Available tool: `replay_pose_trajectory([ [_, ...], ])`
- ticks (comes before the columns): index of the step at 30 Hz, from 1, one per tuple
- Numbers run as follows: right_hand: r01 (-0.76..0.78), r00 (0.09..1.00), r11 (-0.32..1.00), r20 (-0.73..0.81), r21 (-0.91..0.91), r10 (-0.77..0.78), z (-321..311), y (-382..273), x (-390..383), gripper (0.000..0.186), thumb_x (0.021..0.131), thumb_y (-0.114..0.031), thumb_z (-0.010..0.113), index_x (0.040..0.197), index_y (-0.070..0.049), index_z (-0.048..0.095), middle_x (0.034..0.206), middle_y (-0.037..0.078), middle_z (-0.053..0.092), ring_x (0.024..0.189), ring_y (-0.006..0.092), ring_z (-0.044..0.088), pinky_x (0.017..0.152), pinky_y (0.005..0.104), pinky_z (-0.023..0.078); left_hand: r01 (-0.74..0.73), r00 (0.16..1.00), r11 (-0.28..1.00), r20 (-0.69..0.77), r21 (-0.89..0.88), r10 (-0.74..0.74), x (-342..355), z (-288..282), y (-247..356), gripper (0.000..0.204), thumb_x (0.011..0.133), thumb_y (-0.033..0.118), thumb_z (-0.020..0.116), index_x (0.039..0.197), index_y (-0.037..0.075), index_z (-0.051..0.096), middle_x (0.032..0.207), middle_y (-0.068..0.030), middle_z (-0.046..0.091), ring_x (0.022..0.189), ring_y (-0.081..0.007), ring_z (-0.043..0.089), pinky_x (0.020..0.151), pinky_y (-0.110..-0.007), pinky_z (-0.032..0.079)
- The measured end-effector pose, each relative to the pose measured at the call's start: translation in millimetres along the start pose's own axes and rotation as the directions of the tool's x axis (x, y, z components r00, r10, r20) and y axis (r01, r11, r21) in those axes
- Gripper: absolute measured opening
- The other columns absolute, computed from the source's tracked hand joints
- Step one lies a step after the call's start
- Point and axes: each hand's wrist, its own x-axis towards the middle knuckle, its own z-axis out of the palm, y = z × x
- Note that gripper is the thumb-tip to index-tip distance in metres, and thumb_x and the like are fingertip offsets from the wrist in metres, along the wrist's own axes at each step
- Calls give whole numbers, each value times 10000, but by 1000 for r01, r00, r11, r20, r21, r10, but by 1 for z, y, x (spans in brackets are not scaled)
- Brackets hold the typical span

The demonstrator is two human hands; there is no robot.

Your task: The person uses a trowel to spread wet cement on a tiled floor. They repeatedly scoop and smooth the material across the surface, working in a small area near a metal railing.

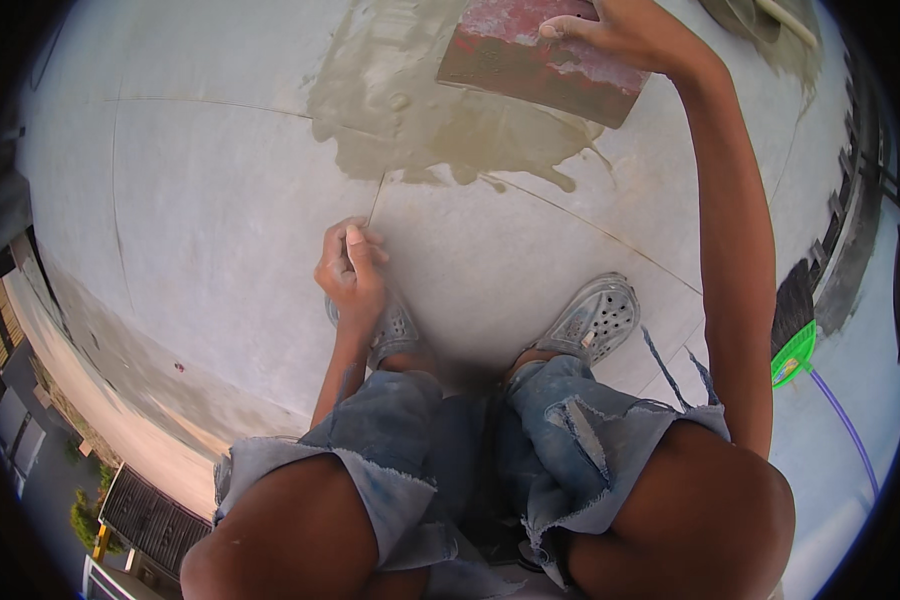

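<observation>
Broom (793,357) at right, green head: small label patch, too small to read. Red board (530,68), mortar-smeared, is at top of view over the wet grey slurry (400,115) on the tiled floor (490,250); long axis slants upper left to lower right, long near edge facing the feet. Right hand (625,35) closed on its far side, thumb on the face, grip partly cropped. Left hand (355,270) loosely curled over the floor, can't tell if it holds anything. Count: 1 board, 1 broom, 2 grey clogs (602,318)
</observation>
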Motion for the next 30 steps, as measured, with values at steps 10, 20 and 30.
replay_pose_trajectory([
  [10, -6, 966, 1000, 260, -17, 10, -11, -48, -3, 536, 917, -178, 740, 1425, -27, 659, 1207, 267, 759, 1089, 376, 733, 961, 430, 556, -7, 1000, 999, -16, 45, 8, -4, 1, -4, 382, 1154, 312, 501, 1179, -32, 668, 844, -110, 734, 663, -137, 668, 622, -282, 522],
  [20, 389, 921, 809, 207, -442, -329, 68, -107, -15, 24, 809, -41, 762, 798, -27, 748, 812, 149, 753, 799, 304, 785, 674, 422, 600, 15, 999, 991, -28, -129, -19, -3, -4, 1, 628, 1123, 447, 507, 1525, -4, 336, 941, -135, 701, 625, -131, 647, 455, -204, 458],
  [30, 394, 918, 770, 163, -502, -363, 64, -96, -44, 79, 730, -56, 783, 695, -77, 715, 712, 123, 717, 725, 278, 756, 620, 415, 563, -5, 1000, 992, -8, -125, 4, 0, -6, -2, 614, 1129, 441, 482, 1525, -11, 358, 934, -137, 699, 617, -131, 642, 450, -207, 454],
])
